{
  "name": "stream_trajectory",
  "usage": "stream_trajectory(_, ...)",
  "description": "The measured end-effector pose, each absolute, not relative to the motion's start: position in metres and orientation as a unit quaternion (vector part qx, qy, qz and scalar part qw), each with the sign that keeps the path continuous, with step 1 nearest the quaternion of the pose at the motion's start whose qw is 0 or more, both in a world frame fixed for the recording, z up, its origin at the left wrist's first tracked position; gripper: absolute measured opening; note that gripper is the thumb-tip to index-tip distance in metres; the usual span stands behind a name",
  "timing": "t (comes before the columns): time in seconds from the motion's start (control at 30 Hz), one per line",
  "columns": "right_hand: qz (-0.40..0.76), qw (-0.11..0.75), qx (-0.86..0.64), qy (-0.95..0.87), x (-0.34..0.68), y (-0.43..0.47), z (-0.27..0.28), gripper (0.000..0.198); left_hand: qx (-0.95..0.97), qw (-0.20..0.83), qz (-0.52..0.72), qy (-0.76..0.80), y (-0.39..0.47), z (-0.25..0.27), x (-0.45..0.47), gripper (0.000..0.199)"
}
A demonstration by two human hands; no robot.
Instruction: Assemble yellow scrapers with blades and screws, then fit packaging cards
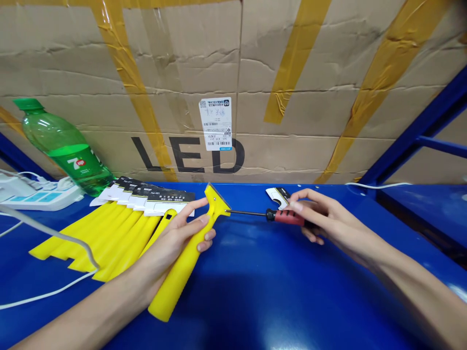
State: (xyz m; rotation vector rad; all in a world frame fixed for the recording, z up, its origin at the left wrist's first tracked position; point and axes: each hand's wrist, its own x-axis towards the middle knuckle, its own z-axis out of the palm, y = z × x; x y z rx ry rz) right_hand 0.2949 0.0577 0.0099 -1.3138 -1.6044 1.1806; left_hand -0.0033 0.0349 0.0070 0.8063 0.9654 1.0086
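My left hand (pixel 186 233) is closed around the neck of a yellow scraper (pixel 178 272), its blade end up and its thick handle slanting down toward me. In my right hand (pixel 321 216) is a screwdriver (pixel 288 217) with a red and black handle, gripped by the fingers. Its thin shaft points left, and the tip meets the side of the scraper's head. Beside my left hand lies a row of several yellow scrapers (pixel 105 238) with black and white card sleeves (pixel 164 201) over their heads. A loose card sleeve (pixel 278 198) rests behind the screwdriver.
A green soda bottle (pixel 69 150) leans at the back left, near a white power strip (pixel 44 194). White cables (pixel 54 228) run over the left side of the blue table (pixel 248 301). A large taped cardboard box (pixel 204 63) stands behind, with a blue metal frame (pixel 412 126) at right.
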Motion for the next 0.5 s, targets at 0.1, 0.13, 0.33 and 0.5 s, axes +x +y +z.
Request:
stream_trajectory(0.1, 0.494, 0.358, -0.461, -0.644, 0.3, 0.058, 0.014, 0.033, 0.363, 0.677, 0.46, 0.445, 0.035, 0.01, -0.004, 0.073)
stream_trajectory(0.13, 0.488, 0.358, -0.456, -0.653, 0.301, 0.058, 0.014, 0.033, 0.361, 0.675, 0.462, 0.448, 0.035, 0.01, -0.004, 0.074)
stream_trajectory(0.33, 0.379, 0.389, -0.53, -0.651, 0.294, 0.06, 0.005, 0.047, 0.361, 0.672, 0.467, 0.447, 0.031, 0.009, 0.0, 0.071)
stream_trajectory(0.5, 0.366, 0.365, -0.488, -0.703, 0.296, 0.06, 0.004, 0.039, 0.371, 0.652, 0.472, 0.463, 0.031, 0.005, 0.003, 0.071)
